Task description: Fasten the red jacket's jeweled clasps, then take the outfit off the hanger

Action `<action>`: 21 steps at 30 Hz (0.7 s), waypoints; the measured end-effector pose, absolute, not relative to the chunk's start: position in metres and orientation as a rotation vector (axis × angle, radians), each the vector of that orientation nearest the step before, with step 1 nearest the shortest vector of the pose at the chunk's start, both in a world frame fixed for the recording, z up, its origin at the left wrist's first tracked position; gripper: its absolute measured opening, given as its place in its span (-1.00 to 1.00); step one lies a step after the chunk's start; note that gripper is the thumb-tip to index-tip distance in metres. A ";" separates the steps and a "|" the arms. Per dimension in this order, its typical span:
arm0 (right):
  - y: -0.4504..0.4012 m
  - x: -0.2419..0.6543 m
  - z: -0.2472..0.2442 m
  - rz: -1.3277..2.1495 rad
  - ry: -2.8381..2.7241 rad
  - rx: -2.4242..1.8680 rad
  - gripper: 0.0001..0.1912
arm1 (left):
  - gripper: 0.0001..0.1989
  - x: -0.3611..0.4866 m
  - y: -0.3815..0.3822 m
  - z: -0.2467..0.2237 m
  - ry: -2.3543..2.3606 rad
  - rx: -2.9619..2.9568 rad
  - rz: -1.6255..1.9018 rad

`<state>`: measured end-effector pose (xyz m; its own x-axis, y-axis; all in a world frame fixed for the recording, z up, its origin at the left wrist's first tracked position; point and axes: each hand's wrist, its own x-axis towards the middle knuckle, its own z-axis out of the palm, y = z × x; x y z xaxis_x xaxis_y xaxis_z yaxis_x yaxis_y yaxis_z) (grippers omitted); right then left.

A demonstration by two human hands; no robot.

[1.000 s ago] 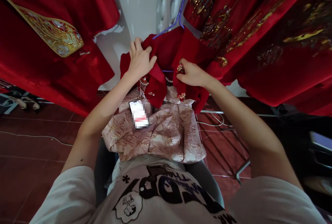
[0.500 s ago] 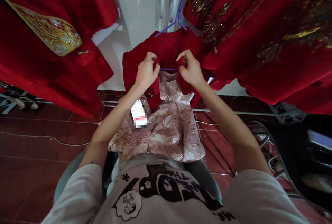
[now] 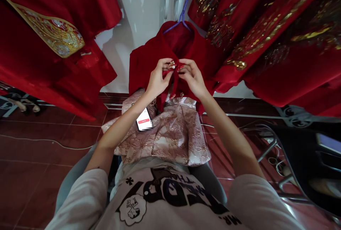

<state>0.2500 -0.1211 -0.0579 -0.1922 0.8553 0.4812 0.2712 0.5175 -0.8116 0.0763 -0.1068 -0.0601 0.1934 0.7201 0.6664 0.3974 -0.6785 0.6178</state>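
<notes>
Red jacket [image 3: 149, 59] on its hanger [image 3: 183, 11], front pinched between left hand [image 3: 157, 79] and right hand [image 3: 193, 77] grips.

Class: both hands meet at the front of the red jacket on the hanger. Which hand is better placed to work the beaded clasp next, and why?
Left, probably. The left hand has its fingertips right on the beaded clasp of the red jacket. The right hand pinches the opposite edge beside it, steadying the cloth.

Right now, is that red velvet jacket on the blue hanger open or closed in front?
Closed at the chest: both front edges of the red velvet jacket meet at its jewelled clasp.
</notes>
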 end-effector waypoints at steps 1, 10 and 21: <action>-0.123 0.249 -0.057 0.694 -1.722 -0.972 -0.54 | -0.63 0.077 -0.106 -0.061 1.083 2.137 1.501; -0.135 0.240 -0.058 0.513 -1.658 -1.007 -0.49 | -0.85 0.071 -0.103 -0.066 1.081 2.065 1.502; -0.136 0.239 -0.053 0.485 -1.688 -1.036 -0.51 | -0.62 0.064 -0.102 -0.056 0.927 2.196 1.291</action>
<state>0.2392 -0.1365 -0.0525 -0.0771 0.8228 0.5630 0.3981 0.5431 -0.7392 0.0644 -0.1024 -0.0559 0.3441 0.7277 0.5934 0.3304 -0.6854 0.6489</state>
